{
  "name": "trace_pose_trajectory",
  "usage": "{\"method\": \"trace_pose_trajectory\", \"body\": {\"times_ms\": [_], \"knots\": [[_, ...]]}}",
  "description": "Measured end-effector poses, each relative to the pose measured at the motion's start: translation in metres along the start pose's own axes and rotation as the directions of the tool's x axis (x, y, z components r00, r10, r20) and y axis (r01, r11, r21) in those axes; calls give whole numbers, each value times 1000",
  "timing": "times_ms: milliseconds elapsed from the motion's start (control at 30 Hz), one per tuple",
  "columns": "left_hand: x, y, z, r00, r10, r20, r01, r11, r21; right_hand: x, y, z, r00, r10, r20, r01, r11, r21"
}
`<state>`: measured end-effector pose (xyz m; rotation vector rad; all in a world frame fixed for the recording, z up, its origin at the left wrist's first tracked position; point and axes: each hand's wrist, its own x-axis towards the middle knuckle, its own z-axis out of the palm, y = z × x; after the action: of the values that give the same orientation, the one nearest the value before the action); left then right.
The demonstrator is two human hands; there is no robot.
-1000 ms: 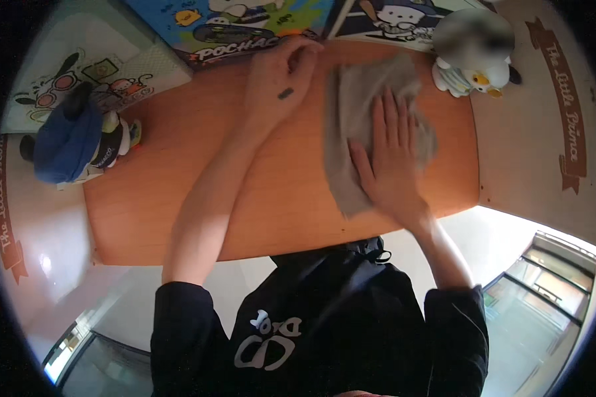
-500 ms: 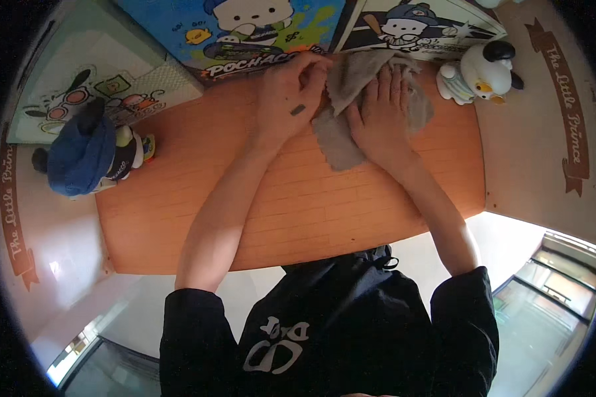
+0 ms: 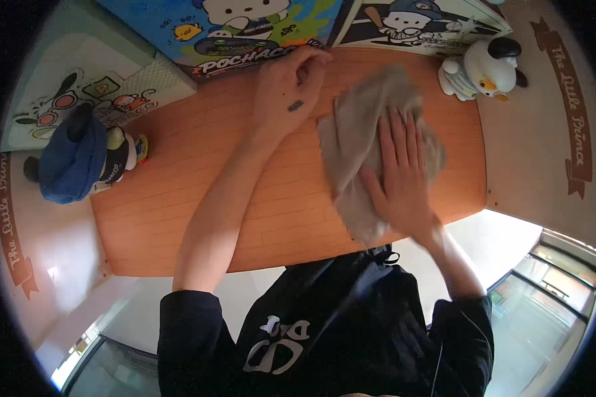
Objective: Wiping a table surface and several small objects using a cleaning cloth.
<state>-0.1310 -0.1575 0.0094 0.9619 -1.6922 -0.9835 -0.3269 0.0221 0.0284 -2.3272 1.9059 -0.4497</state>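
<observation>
A grey-brown cloth (image 3: 361, 142) lies spread and creased on the orange wood-patterned shelf (image 3: 298, 198). My right hand (image 3: 402, 169) rests flat on it, fingers stretched out and pressing it down. The cloth's lower corner reaches the shelf's front edge. To the left, my left hand (image 3: 286, 86) is curled at the back of the shelf, against the lower edge of a blue picture panel (image 3: 179, 16) with a cartoon dog. Its fingertips are turned away, so anything inside them is hidden.
A dog figurine with a blue cap (image 3: 73, 159) stands at the left. On the right is a white dog figurine (image 3: 487, 69) with black ears. A pale green picture panel (image 3: 66, 59) and a white-framed picture (image 3: 410, 26) lean behind. Side walls (image 3: 530, 132) bound the shelf.
My right hand has pulled the cloth from the back of the shelf toward me, and the cloth has spread out. The left hand stays in nearly the same place.
</observation>
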Motion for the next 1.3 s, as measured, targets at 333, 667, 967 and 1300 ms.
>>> {"method": "trace_pose_trajectory", "body": {"times_ms": [333,667,967,1300], "knots": [[-2,-5,-1,998,28,-52,-28,999,-17,70,47,39,983,13,-183,-26,997,-69],[-1,-1,1,999,36,-33,-37,999,-35,-90,51,-42,956,289,57,-292,955,51],[-1,-4,3,996,75,-57,-76,997,-8,-99,32,-79,862,507,25,-483,805,344],[-2,-8,3,999,4,-50,-6,999,-38,-9,8,-27,971,236,32,-238,961,142]]}}
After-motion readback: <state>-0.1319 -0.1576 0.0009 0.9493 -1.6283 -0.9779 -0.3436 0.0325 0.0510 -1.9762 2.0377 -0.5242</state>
